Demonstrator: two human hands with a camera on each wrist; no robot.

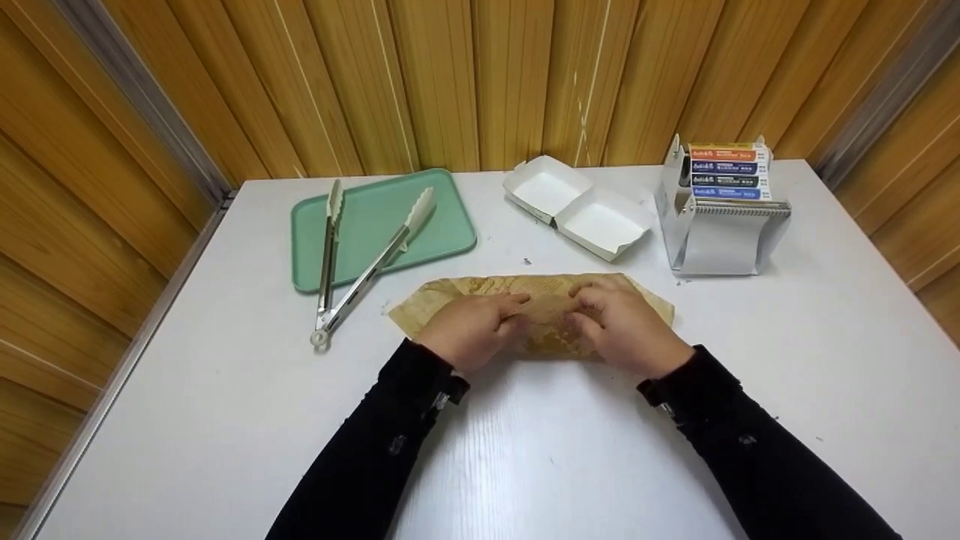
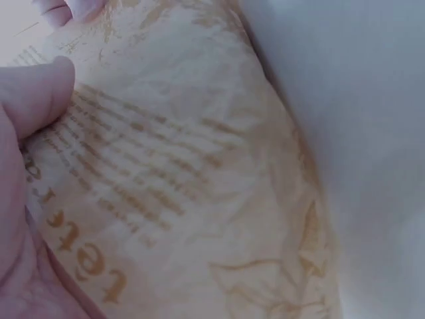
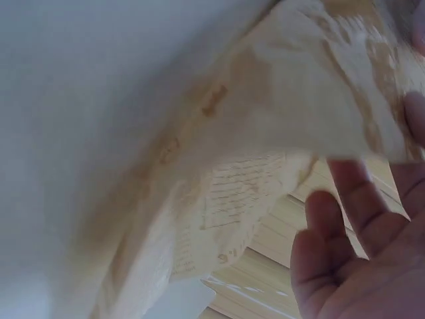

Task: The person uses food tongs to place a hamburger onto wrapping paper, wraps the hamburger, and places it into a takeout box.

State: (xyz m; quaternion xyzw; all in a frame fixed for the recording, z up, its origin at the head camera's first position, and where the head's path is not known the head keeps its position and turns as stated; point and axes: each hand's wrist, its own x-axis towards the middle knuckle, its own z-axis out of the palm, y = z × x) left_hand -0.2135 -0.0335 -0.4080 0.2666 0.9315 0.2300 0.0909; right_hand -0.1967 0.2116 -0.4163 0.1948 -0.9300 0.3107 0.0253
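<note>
A printed brown greaseproof wrapping paper, folded into a long packet, lies across the middle of the table. My left hand grips its left part, with the thumb lying on the lettered surface in the left wrist view. On the right side my right hand holds the paper, fingers bent against its edge in the right wrist view. The two hands face each other, thumbs toward the middle. Pointed paper ends stick out past both hands. Whatever the packet may contain is hidden.
Metal tongs with pale tips lie spread over a green tray at the back left. Behind the packet stands an unfolded white carton box. A white dispenser with coloured boxes is at the back right. Slatted walls border the white table.
</note>
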